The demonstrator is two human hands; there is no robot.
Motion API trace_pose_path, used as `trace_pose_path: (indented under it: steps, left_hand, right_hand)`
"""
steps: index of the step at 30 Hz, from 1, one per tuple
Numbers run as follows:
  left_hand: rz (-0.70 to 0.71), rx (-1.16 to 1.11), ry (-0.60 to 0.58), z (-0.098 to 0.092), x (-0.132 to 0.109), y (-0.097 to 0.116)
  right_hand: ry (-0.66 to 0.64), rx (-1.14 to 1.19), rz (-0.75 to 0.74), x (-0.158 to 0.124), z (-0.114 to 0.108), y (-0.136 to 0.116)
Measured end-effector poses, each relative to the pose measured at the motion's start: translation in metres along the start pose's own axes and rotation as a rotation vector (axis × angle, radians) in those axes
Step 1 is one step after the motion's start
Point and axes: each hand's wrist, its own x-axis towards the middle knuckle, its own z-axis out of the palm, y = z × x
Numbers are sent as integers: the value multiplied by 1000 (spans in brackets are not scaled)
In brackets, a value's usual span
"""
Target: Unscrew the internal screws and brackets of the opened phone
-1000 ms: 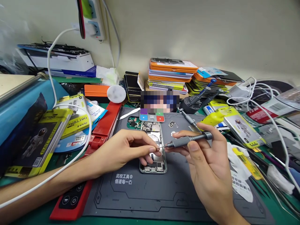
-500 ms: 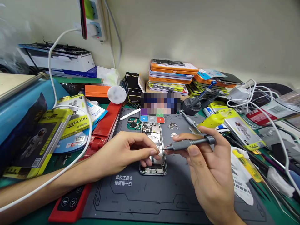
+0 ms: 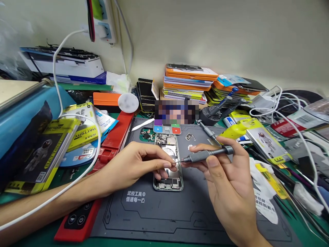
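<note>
One cluttered bench (image 3: 307, 238), grey mat (image 3: 167, 212) centre. Right hand (image 3: 226, 178) and left hand (image 3: 136, 164) over opened phone (image 3: 168, 140), flat on mat. Right grip closed round grey screwdriver (image 3: 205, 156); left grip pinched shut at its tip, contents too small to see.

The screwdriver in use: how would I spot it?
Find the dark grey work mat mid-bench. Over the opened silver-framed phone lying on it, the right hand holds a slim grey metal screwdriver; a similar driver lies loose behind.
</note>
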Motion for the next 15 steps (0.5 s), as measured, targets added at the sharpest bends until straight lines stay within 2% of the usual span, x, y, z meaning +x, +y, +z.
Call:
trace_pose_path:
  steps: [7,15]
  left_hand:
    - [-13,-14,-6,0,1,0]
    - [-9,-44,-33,0,-1,-2]
  right_hand:
    - [-7,92,120,0,-3,2]
    - [-35,173,170,2,-2,2]
